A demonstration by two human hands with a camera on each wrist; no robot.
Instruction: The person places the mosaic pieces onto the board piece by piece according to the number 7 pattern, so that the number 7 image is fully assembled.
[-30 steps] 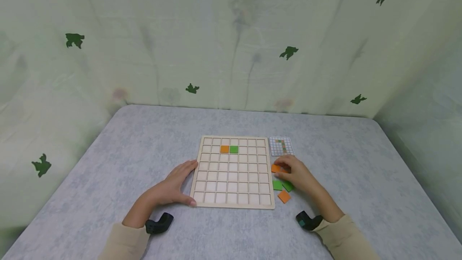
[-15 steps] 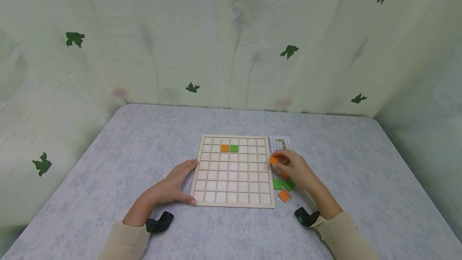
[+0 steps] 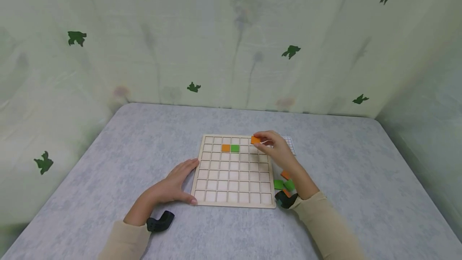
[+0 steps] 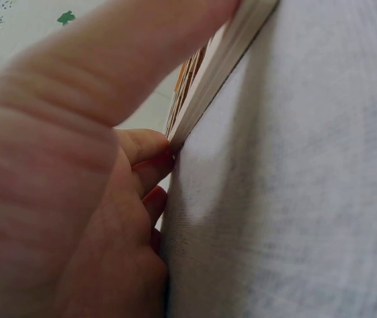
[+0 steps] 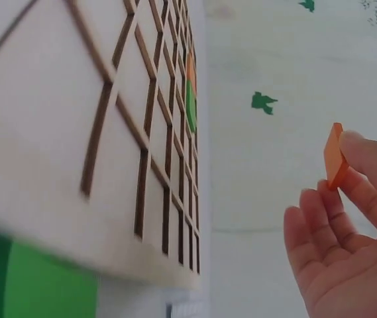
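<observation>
A pale wooden grid board (image 3: 229, 171) lies flat on the table. Side by side in its second row sit an orange tile (image 3: 225, 148) and a green tile (image 3: 235, 148). My right hand (image 3: 278, 149) pinches another orange tile (image 3: 255, 140) between thumb and fingers, held over the board's upper right part; the right wrist view shows this held tile (image 5: 335, 158) tilted in the air. Along the board's left edge rests my left hand (image 3: 173, 184), thumb and fingers spread and touching the rim. The left wrist view has its thumb (image 4: 108, 59) against the board's side.
Right of the board lie loose tiles: green tiles (image 3: 279, 184) and an orange tile (image 3: 285, 175), with another orange one partly behind the right wrist's black camera (image 3: 286, 200). A printed pattern card (image 3: 290, 144) at the upper right is mostly hidden by the right hand.
My right hand has picked an orange tile from the loose ones and carried it up and left over the board. The left hand stays at the board's edge.
</observation>
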